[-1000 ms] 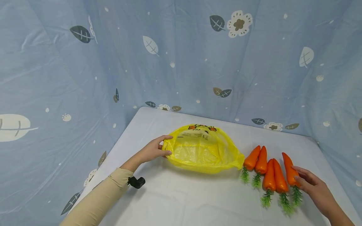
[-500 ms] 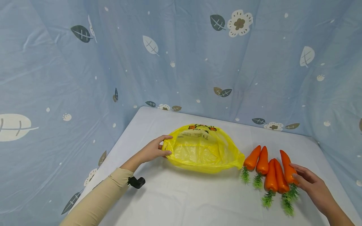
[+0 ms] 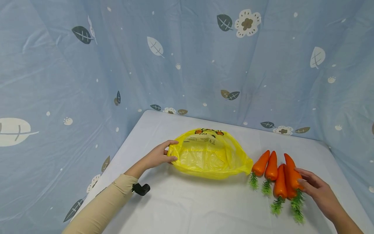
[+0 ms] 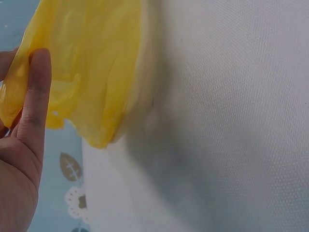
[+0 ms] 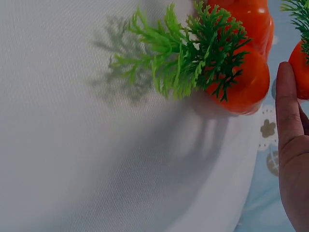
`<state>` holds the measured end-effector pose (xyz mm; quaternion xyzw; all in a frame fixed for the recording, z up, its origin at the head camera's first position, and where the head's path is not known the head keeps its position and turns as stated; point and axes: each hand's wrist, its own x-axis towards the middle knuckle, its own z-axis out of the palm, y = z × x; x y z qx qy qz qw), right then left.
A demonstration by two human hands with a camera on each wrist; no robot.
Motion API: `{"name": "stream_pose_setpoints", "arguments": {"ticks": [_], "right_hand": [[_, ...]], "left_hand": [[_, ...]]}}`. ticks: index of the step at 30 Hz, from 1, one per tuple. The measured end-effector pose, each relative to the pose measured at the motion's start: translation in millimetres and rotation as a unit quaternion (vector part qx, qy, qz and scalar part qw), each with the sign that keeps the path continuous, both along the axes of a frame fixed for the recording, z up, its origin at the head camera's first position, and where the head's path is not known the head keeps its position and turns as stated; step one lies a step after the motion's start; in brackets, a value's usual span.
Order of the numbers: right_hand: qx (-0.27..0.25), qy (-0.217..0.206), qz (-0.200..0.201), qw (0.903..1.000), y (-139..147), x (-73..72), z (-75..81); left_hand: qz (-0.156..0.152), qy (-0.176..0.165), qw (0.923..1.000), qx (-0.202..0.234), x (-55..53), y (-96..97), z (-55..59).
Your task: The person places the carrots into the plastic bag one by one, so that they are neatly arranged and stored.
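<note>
A yellow plastic bag point(image 3: 204, 159) lies on its side with its mouth spread toward me. My left hand point(image 3: 156, 156) pinches the left edge of its mouth; the left wrist view shows thumb and fingers on the yellow film point(image 4: 96, 63). Off to the right, my right hand point(image 3: 319, 193) grips the thick end of an orange carrot point(image 3: 293, 174) with green leaves. This carrot is raised and overlaps a neighbouring carrot point(image 3: 287, 190) in the head view. In the right wrist view the held carrot point(image 5: 301, 77) is partly cut off, apart from the carrots on the cloth.
More carrots point(image 3: 271, 167) lie between the bag and my right hand, tips pointing away from me. A white cloth point(image 3: 198, 208) covers the table. Blue patterned curtains point(image 3: 187, 65) stand behind and at the sides. A black object point(image 3: 141, 189) shows beside my left forearm.
My right hand has lifted the rightmost carrot and carried it left, so that it now partly covers its neighbour. The left hand and the bag have stayed still.
</note>
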<state>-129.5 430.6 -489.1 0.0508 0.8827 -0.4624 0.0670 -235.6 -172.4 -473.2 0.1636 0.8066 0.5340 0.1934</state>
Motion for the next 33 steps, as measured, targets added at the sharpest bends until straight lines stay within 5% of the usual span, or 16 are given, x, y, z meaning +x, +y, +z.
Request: {"name": "stream_pose_setpoints", "arguments": {"ticks": [16,33], "right_hand": [[0.006,0.013,0.02,0.9997,-12.1,-3.7,4.0],[-0.006,0.036,0.059,0.9976,-40.8,-22.7,10.3]], "left_hand": [[-0.004,0.001,1.0,0.003,1.9,1.5,2.6],[-0.01,-0.002,0.9999,0.003,2.5,1.5,2.0]]}}
